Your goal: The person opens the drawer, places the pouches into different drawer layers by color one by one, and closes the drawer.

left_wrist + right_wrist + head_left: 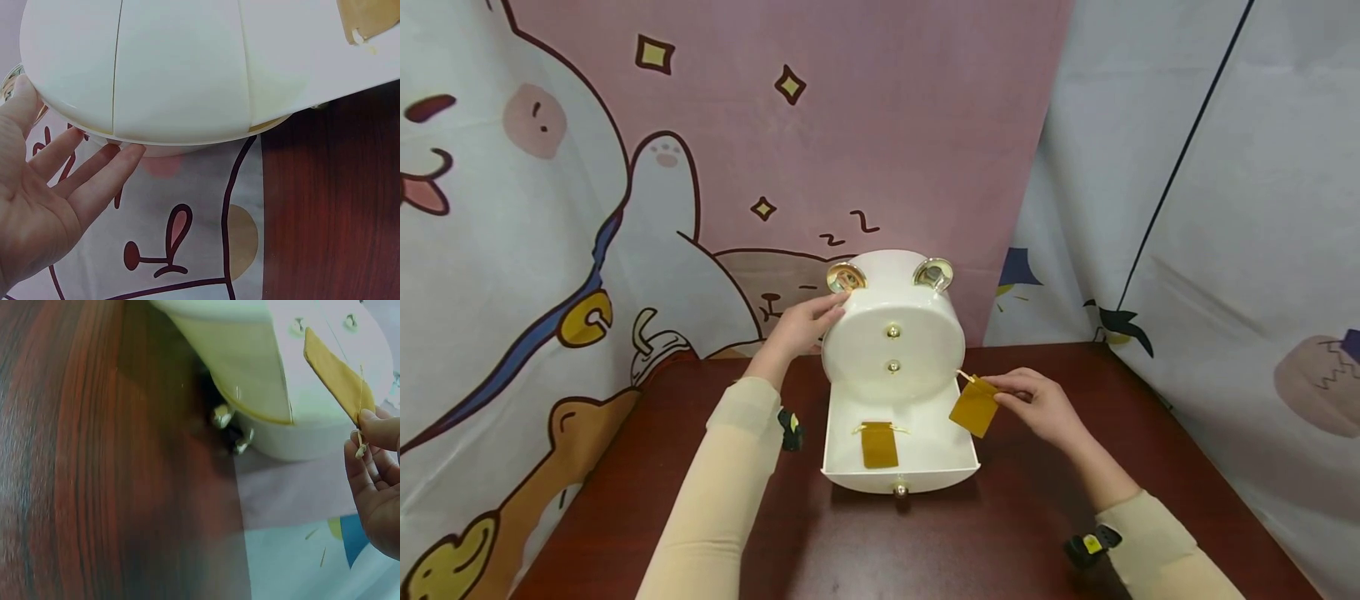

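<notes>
A white jewelry box (917,333) with gold ears and round knobs stands on the table, its bottom drawer (844,433) pulled out. My left hand (805,327) rests its straight fingers against the box's upper left side, just below one ear; the left wrist view shows the fingertips at the box's edge. Between thumb and fingers my right hand (1033,404) pinches a mustard-yellow drawstring pouch (974,407) near its corded top, over the drawer's right wall. A second yellow pouch (879,445) lies flat in the drawer near its front, cords spread to both sides.
The dark red-brown wooden table (895,550) extends around the box. Behind it hangs a pink and white cartoon cloth (880,150), with a white cloth (1240,208) along the right. Small gold feet (222,416) show beneath the box in the right wrist view.
</notes>
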`<state>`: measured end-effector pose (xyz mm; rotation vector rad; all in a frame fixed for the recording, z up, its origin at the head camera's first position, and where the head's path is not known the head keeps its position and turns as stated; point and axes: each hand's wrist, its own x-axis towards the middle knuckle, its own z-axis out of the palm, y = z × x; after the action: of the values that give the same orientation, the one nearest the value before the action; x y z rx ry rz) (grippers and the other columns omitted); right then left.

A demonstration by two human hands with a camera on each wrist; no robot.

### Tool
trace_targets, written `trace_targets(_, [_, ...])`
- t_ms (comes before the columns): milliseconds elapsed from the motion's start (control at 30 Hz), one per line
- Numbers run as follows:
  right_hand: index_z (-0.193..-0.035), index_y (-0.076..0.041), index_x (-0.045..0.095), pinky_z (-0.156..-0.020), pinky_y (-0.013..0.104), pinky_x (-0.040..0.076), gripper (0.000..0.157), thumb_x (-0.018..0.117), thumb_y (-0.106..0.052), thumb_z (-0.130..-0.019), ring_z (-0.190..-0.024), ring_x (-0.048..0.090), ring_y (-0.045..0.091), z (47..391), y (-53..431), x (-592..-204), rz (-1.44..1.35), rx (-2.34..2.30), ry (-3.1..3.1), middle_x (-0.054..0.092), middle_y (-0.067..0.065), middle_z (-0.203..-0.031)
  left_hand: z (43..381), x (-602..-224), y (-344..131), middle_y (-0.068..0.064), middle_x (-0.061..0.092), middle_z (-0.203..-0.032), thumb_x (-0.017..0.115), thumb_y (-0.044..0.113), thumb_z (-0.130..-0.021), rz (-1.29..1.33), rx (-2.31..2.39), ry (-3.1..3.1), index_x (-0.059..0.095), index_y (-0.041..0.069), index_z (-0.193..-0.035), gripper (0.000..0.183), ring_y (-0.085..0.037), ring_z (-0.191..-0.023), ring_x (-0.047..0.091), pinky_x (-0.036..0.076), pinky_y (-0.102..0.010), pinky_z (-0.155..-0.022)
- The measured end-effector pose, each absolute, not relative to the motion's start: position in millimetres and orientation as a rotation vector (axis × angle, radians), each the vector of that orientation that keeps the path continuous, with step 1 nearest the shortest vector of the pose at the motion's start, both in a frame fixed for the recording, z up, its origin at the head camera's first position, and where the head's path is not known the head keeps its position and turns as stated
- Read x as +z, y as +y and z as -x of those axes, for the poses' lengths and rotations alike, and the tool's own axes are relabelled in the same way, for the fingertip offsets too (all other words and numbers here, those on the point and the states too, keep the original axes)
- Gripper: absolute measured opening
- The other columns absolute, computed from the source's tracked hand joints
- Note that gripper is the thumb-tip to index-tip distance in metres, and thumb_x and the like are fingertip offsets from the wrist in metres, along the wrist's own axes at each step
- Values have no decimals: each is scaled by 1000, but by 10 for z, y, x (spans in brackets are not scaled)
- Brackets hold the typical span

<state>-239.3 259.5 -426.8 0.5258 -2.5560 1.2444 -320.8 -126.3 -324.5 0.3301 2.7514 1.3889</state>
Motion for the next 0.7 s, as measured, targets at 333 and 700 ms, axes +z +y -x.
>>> trace_targets(333, [-111, -13, 78, -65, 26, 54, 29, 77, 0, -85, -80, 56, 16, 2397, 2254, -4218, -713, 1156, -2529, 65, -1, -95, 3218, -3243, -1278, -5, 49, -146, 53, 46, -101, -329, 1381, 2756, 49, 40, -146, 46, -30, -111, 61, 59, -43, -80])
trace_targets(700, [-109, -12, 79, -60, 24, 49, 30, 78, 2, -83, -75, 54, 12, 2489, 2005, -4269, -953, 1095, -2494, 66, -2, -95, 3193, -3230, -1262, -6, 48, -148, 54, 44, -101, -334, 1401, 2742, 49, 38, -147, 46, -32, -113, 61, 58, -47, -83])
